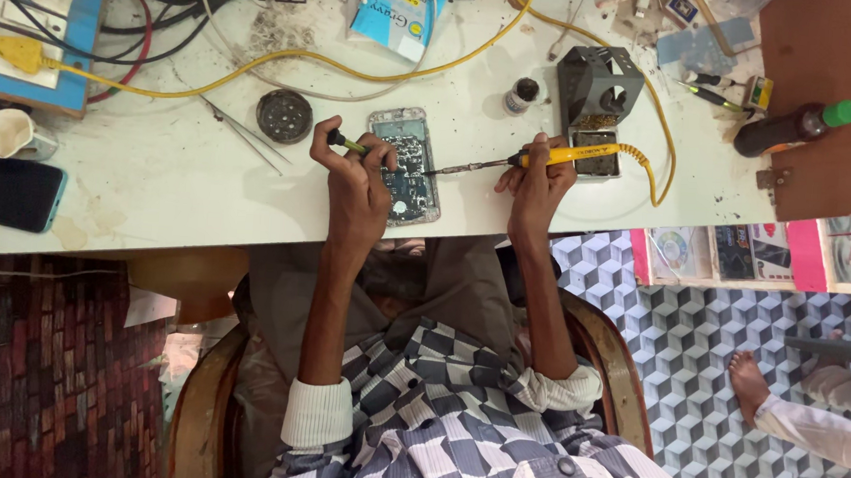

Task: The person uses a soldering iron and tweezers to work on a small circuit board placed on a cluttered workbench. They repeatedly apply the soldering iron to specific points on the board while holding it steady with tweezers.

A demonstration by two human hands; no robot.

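Observation:
An opened phone [405, 164] lies on the white workbench [183, 180], its circuit board exposed. My left hand [358, 181] rests on its left side and grips a small green-and-black tool [349, 145]. My right hand [539, 182] holds a yellow soldering iron [558, 157], whose metal tip reaches left to the phone's board. The iron's yellow cable [659, 155] loops away to the right.
A grey iron stand [597, 87] sits behind my right hand, with a small jar [523, 95] beside it. Tweezers [245, 134], a round black disc [284, 115], a dark phone [5, 189], a power strip [25, 23] and a brown bottle [797, 126] surround them. Another person's foot [751, 382] is at right.

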